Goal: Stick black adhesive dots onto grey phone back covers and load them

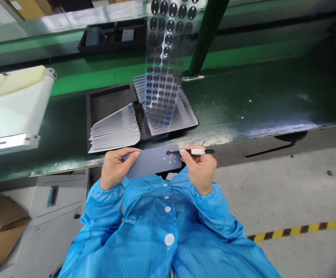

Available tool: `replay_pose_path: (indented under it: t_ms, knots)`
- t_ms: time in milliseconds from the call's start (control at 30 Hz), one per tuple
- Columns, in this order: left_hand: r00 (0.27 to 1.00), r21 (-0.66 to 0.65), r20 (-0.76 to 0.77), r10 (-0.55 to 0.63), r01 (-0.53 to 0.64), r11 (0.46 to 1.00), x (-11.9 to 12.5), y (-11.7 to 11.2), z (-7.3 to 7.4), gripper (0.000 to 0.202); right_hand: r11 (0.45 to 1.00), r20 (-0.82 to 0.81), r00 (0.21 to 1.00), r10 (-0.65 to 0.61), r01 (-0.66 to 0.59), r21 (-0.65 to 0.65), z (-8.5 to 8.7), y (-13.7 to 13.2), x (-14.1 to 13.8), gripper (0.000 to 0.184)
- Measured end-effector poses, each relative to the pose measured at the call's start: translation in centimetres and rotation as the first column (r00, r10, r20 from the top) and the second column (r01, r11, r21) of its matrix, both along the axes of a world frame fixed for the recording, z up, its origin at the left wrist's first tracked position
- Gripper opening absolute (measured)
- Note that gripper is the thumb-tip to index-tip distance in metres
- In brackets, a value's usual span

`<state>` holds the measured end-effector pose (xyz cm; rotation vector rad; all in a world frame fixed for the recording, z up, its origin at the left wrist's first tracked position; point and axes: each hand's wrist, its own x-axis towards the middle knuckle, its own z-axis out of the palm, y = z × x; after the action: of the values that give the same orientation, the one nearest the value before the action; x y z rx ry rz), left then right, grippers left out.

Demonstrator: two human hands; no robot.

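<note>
- Blue smock [162,231] fills my view at 6 o'clock, with both sleeves running up to the hands at centre.
- I see the left hand [114,168] pinching the grey back cover [153,161] by its 9 o'clock end, thumb on top and fingers beneath. The cover is held in the air at the bench edge, just ahead of the chest.
- The right hand [201,168] is closed on a pen-like tool [199,151], thumb and fingertips pressed to it. Its thin tip reaches toward the camera holes [170,155] at the cover's 3 o'clock end.
- My worry is that a skidding tip could scratch the finish around those holes.
- That hold near one end looks thin to me, and a slip could drop the cover onto the concrete floor [286,200].
- At 12 o'clock the hanging sticker sheet [163,65] dangles over the stacked covers [115,129] in the black tray [110,100]. A raised hand could snag it.
</note>
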<state>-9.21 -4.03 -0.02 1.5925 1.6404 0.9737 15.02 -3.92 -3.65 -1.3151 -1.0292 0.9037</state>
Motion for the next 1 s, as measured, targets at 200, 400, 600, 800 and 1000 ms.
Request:
replay_pose_path:
  t_ms: [200,400,600,800,1000]
  knots:
    - [1.0,0.01,-0.01,0.006,-0.006,1.0,0.0,-0.1,-0.1,0.023,1.0,-0.031,1.0,0.004,-0.005,-0.01,-0.2,0.1,0.2,0.023]
    - [0.991,0.063,-0.127,0.03,-0.022,0.998,0.3,-0.5,-0.1,0.023,0.983,-0.324,0.941,0.098,-0.142,-0.115,-1.0,0.6,1.0,0.025]
    - [0.991,0.084,-0.129,0.025,-0.015,0.996,0.5,-0.6,0.2,0.023,0.986,-0.272,0.961,0.054,-0.094,-0.136,-1.3,0.7,0.7,0.028]
    - [0.99,0.083,-0.135,0.029,-0.018,0.996,0.5,-0.7,0.2,0.024,0.988,-0.233,0.972,0.039,-0.073,-0.137,-1.4,0.7,0.5,0.031]
    - [0.99,0.091,-0.14,0.028,-0.015,0.996,0.4,-0.7,0.1,0.025,0.987,-0.202,0.979,0.031,-0.061,-0.145,-1.4,0.8,0.4,0.031]
